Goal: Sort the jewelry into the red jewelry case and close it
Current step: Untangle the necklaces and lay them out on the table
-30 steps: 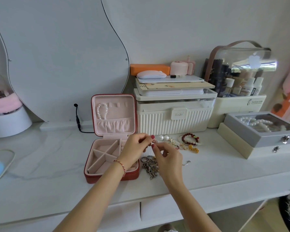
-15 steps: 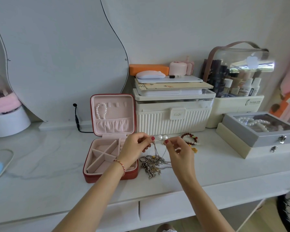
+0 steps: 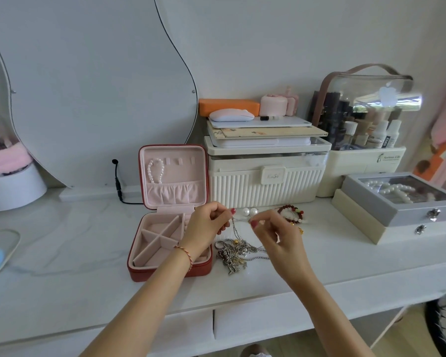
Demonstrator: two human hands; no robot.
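Note:
The red jewelry case [image 3: 139, 271] stands open on the white table, its pink lid upright with a pearl bracelet [image 3: 155, 171] hung inside. Just right of the case, my left hand [image 3: 207, 225] pinches one end of a thin silver chain [image 3: 236, 231] above the table. My right hand [image 3: 276, 231] pinches the chain's other end. The chain hangs down to a tangled pile of silver jewelry [image 3: 233, 253]. Two pearl earrings [image 3: 249, 211] and a red bead bracelet [image 3: 291, 213] lie behind my hands.
A ribbed white storage box [image 3: 265, 181] stands right behind the jewelry, stacked with flat items. A grey glass-lidded jewelry box [image 3: 402, 204] sits at the right, a clear cosmetics organiser [image 3: 366, 119] behind it. A black cable [image 3: 117, 181] lies left of the case.
My hands rose from the pile and drew apart, lifting the chain's ends. The right hand moved right and up.

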